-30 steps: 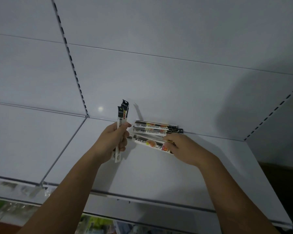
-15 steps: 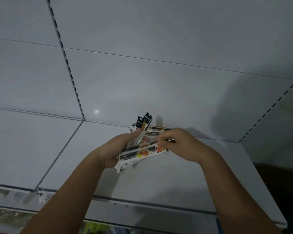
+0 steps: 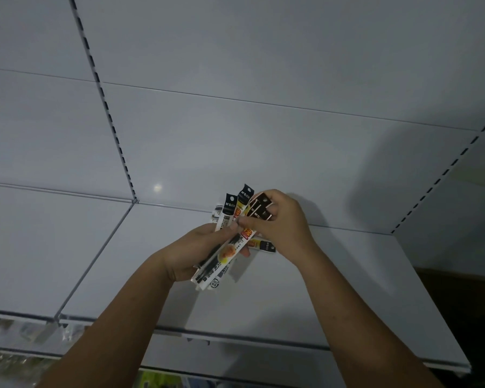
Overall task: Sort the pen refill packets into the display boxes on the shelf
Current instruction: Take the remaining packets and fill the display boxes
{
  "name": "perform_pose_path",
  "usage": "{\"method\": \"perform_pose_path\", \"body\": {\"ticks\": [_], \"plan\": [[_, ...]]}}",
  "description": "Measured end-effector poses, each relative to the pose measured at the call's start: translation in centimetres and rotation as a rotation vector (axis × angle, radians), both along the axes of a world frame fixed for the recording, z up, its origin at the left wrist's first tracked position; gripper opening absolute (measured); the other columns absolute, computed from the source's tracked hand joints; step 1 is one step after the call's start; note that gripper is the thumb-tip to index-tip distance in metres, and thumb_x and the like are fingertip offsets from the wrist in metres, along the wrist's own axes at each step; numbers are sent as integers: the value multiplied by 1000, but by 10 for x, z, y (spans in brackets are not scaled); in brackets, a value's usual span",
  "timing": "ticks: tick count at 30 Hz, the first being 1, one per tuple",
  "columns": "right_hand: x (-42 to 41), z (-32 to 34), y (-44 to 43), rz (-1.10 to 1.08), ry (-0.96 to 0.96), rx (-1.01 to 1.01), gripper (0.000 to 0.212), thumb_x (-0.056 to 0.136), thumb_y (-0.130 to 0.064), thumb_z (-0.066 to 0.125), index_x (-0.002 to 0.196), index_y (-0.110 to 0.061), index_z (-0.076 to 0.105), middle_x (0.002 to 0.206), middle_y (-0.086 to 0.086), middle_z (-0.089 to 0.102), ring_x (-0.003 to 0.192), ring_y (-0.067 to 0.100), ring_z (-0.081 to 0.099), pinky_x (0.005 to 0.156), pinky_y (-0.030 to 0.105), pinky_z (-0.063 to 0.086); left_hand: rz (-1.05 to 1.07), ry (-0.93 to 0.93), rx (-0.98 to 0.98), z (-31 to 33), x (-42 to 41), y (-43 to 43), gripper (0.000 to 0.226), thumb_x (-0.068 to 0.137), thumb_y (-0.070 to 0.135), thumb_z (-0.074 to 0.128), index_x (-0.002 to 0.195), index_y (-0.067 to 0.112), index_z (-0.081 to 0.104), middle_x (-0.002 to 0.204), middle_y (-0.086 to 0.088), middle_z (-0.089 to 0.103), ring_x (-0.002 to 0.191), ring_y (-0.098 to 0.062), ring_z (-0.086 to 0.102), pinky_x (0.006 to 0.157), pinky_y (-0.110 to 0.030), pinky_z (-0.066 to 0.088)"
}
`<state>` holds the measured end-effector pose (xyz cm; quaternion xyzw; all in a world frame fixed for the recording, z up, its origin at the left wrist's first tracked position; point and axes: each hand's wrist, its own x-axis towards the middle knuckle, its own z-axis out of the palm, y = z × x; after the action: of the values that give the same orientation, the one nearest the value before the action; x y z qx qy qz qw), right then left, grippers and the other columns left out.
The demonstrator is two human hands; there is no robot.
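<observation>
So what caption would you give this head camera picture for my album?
Left hand and right hand grip a fanned bundle of pen refill packets above a white shelf.

White packets [image 3: 224, 256] with black tops; pale grey shelf [image 3: 333, 289]

left hand [image 3: 189, 254] grips refill packets [image 3: 224, 252] | right hand [image 3: 282, 224] pinches their tops | above shelf [image 3: 333, 289]
</observation>
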<state>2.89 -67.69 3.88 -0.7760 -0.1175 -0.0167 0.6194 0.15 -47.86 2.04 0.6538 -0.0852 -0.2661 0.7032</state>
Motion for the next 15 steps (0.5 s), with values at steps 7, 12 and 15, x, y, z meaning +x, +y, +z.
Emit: {"method": "perform_pose_path", "body": {"ticks": [7,12,15], "plan": [[5,-10,14,-123,46,68,21,97,-32,73,110,-16,71,86,3,79,71,18,75,62,34,59,122,-27,-37,-9,-1,0,33,102,46,58,96,15,68,78,-6,58,72,-21,58,65,-32,51],[13,-35,-16,8,-42,-563,11,102,-32,64,99,-25,72,91,-13,70,83,-3,63,74,22,48,275,-47,-155,-8,-3,2,28,104,37,57,91,15,68,73,-8,56,68,-27,62,71,-41,57],[10,-49,-25,77,-4,-770,30,94,-35,73,124,-32,68,124,-11,66,116,9,60,99,32,51,364,-110,-97,-7,-2,3,22,100,31,65,90,11,66,74,-11,56,58,-23,56,57,-36,54]]}}
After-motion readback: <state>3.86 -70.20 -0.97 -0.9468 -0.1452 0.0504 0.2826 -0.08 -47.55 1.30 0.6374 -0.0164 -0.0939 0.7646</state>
